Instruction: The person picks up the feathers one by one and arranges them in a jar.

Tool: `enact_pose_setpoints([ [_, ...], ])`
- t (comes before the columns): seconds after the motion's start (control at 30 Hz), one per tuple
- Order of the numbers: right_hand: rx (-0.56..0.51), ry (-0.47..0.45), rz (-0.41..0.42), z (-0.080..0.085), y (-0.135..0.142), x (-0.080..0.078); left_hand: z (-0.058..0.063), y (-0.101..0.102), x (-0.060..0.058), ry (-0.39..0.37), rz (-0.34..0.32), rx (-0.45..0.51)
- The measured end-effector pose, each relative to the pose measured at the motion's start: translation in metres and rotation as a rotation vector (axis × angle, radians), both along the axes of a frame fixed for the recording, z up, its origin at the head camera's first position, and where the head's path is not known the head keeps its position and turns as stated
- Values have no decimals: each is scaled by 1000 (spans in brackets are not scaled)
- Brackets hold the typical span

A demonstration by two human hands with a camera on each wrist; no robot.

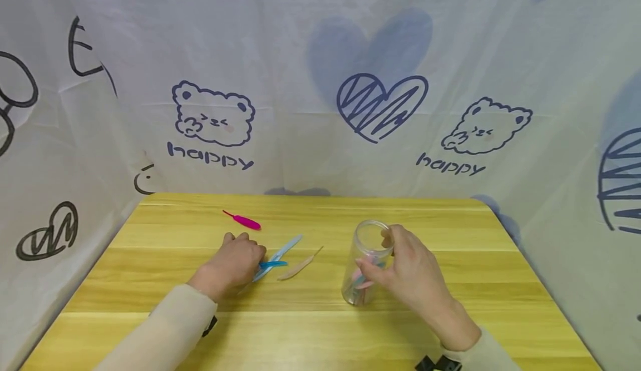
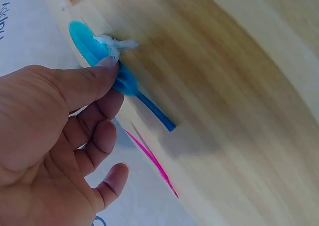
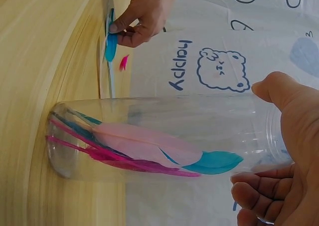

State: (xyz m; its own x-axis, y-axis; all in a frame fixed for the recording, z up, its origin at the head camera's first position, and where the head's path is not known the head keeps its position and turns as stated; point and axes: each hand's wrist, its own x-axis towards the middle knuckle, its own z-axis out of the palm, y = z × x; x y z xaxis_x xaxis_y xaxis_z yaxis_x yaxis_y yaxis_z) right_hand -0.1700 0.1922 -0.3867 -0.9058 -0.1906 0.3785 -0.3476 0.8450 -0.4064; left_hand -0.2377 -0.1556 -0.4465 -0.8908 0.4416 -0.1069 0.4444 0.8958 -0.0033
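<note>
My left hand [image 1: 232,265] pinches a blue feather [image 2: 82,39] between thumb and fingertips, low over the table. White fluff [image 2: 117,44] shows beside the thumb in the left wrist view. Right by that hand, a light blue feather [image 1: 292,243] lies on the wood. A beige feather [image 1: 297,270] lies just to its right. My right hand [image 1: 418,271] grips a clear jar [image 1: 349,290] near its open rim, thumb on one side and fingers on the other. Inside the upright jar lean a pale pink feather [image 3: 144,141], a teal feather [image 3: 217,162] and magenta feathers [image 3: 134,165].
A magenta feather [image 1: 247,222] lies farther back on the wooden table [image 1: 425,215], beyond my left hand. Behind the table's back edge hangs a white cloth [image 1: 290,137] printed with bears and hearts, which also covers both sides.
</note>
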Motion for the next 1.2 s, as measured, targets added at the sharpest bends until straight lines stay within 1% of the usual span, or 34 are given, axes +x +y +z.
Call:
enact_pose_setpoints([
  [0.13, -1, -4, -4, 0, -1, 0, -1, -3, -2, 27, -14, -24],
  [0.2, 0, 2, -2, 0, -1, 0, -2, -4, -2, 60, -19, -35],
  [0.3, 2, 7, -1, 0, -1, 0, -2, -5, -2, 131, -25, -32],
  [0.43, 3, 18, 2, 0, -1, -1, 2, -5, -4, 242, -34, 28],
  [0.57, 3, 27, 5, -1, 0, -1, 7, -2, -7, 360, -53, 126],
  [0.67, 3, 22, 4, 0, 0, -2, 9, 1, -9, 427, -71, 183],
  [0.93, 1, 2, 4, 0, 0, -2, 11, 6, -9, 517, -106, 254],
  [1.07, -1, -9, -3, 0, 0, -1, 14, 9, -10, 533, -110, 259],
  [1.2, 1, -6, -3, 0, -1, -1, 20, 13, -10, 525, -102, 252],
])
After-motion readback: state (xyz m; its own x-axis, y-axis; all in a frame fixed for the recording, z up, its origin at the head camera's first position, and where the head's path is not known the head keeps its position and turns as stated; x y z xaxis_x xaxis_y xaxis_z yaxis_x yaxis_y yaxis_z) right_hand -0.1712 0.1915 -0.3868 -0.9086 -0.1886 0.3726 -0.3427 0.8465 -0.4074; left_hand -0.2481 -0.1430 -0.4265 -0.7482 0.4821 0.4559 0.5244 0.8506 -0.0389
